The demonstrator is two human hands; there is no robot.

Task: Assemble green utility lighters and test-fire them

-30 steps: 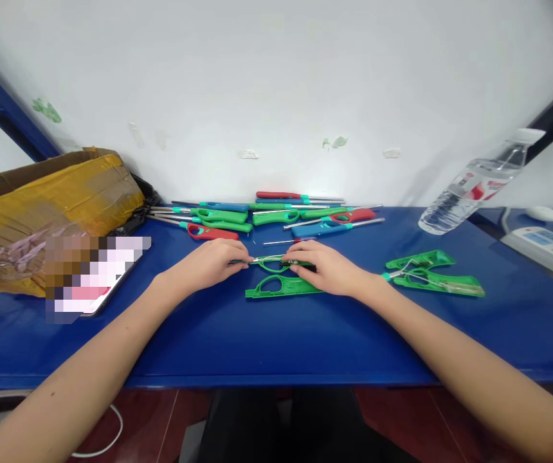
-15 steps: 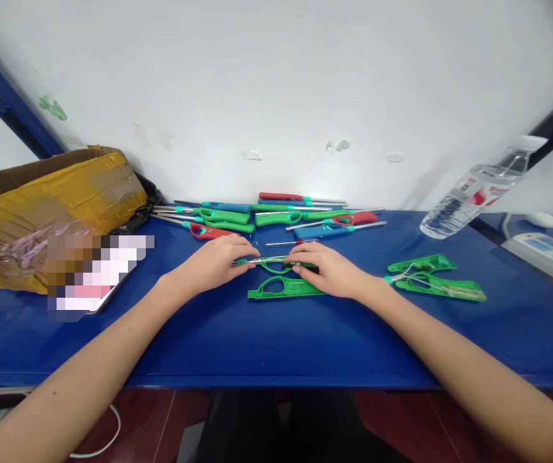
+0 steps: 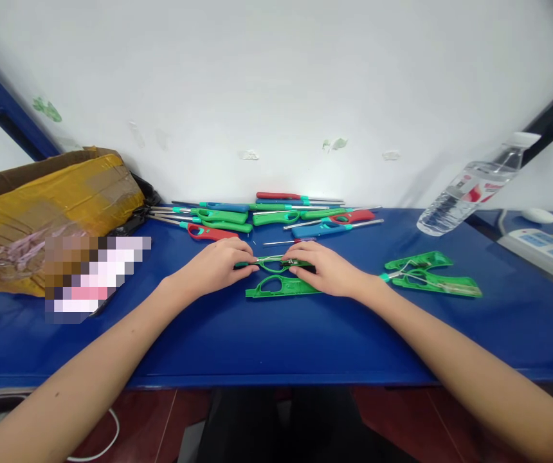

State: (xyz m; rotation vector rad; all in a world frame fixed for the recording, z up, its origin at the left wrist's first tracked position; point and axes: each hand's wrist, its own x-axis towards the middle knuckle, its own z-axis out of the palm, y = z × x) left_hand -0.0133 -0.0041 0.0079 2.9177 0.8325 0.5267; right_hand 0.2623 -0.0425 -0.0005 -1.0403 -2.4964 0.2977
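Observation:
An opened green lighter half (image 3: 271, 266) with wires and small metal parts lies on the table between my hands. Its left end is pinched in the fingers of my left hand (image 3: 223, 262). My right hand (image 3: 322, 267) grips the right end, hiding much of it. Just below lies an empty green casing half (image 3: 283, 287), partly under my right hand. Behind my hands rests a screwdriver (image 3: 300, 242) with a thin metal shaft. Off to the right is another opened green lighter (image 3: 431, 276), its two halves spread apart with wires showing.
Several long-necked lighters (image 3: 223, 217) in red, green and blue lie along the wall. A taped cardboard box (image 3: 54, 218) and a blurred-out phone (image 3: 107, 276) are at left. A tilted water bottle (image 3: 474, 186) and a white power strip (image 3: 546, 254) are at right.
The view has shifted slightly. My fingers have moved a little on the lighter half, with both hands still gripping its ends.

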